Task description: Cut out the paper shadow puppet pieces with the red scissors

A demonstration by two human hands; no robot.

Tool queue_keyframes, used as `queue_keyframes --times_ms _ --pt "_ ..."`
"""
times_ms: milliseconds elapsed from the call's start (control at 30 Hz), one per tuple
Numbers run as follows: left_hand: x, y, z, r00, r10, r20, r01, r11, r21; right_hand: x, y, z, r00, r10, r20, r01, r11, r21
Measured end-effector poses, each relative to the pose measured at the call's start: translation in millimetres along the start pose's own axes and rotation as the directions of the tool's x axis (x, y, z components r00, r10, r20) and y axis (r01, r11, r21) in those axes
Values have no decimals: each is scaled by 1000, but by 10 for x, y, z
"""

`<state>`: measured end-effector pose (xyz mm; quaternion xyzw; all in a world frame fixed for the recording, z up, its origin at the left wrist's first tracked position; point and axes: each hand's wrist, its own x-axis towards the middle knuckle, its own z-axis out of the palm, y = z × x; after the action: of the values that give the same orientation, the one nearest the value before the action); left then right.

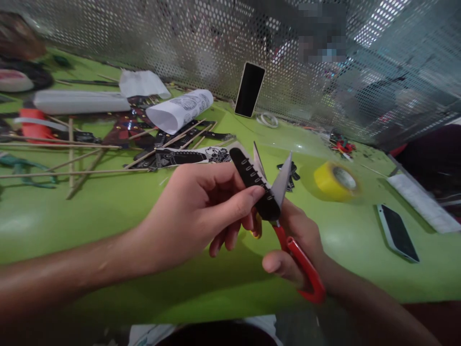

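My left hand (212,206) pinches a long black strip (255,185) with rounded ends and a row of small pale marks, holding it at a slant above the green table. My right hand (300,240) grips the red-handled scissors (306,271), thumb through one handle. The scissor blades (283,180) are spread and point upward, with the black strip lying across them near the pivot. Some fingers of my right hand are hidden behind the strip and scissors. Small black pieces (293,175) lie on the table behind the blades.
Yellow tape (333,181) and a phone (398,233) lie right on the green table (108,283). Another phone (249,90) leans against the perforated metal screen (151,38). Thin wooden sticks (90,170), rolled printed paper (182,110) and black patterned pieces (190,156) cover the left back.
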<state>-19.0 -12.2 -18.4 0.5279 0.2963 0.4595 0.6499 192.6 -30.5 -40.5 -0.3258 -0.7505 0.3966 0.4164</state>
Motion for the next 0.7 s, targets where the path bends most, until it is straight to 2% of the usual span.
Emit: queue_keyframes --times_ms 167,300,433,567,700 --pt "-24 -12 8 1000 19 0 -19 999 32 15 -42 18 1000 -5 19 4 1000 12" --pt "-29 -18 11 1000 17 4 -17 999 33 12 -26 70 999 -24 30 19 990 143" --pt "-18 -34 10 1000 -4 6 4 1000 10 16 -6 137 1000 19 -9 -17 971 239" --pt "-19 -31 11 1000 15 7 -15 999 43 27 5 181 999 28 43 -42 917 397" --pt "-32 -25 5 1000 28 2 -28 997 72 32 15 181 998 26 61 -49 910 413"
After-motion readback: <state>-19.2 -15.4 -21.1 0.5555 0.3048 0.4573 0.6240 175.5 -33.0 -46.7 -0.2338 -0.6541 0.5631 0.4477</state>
